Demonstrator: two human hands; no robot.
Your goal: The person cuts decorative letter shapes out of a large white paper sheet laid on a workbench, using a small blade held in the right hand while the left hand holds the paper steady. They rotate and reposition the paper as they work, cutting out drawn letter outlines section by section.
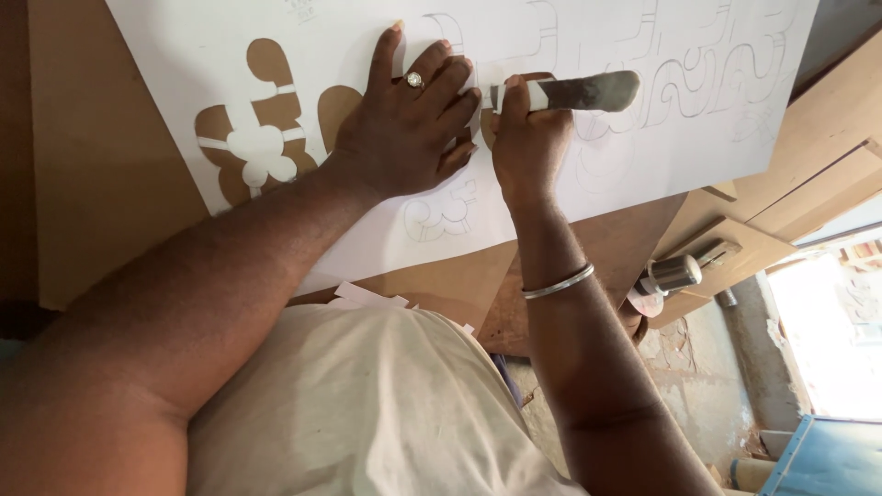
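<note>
A large white paper sheet (643, 138) with pencilled curly outlines lies on a brown board (101, 174). At its left, shapes are cut out so that the board shows through the cutouts (262, 147). My left hand (409, 119), a ring on one finger, presses flat on the sheet with its fingers spread. Right beside it, my right hand (528, 138) grips a cutting knife (574, 92) with a grey handle wrapped in white tape; the blade end is hidden between my hands. A metal bangle (558, 282) circles my right wrist.
A metal cylindrical tool (671, 274) lies on wooden boards (818, 174) at the right. Small paper scraps (367, 296) rest near my cream shirt (367, 404). A rough floor and a blue object (827, 459) show at the lower right.
</note>
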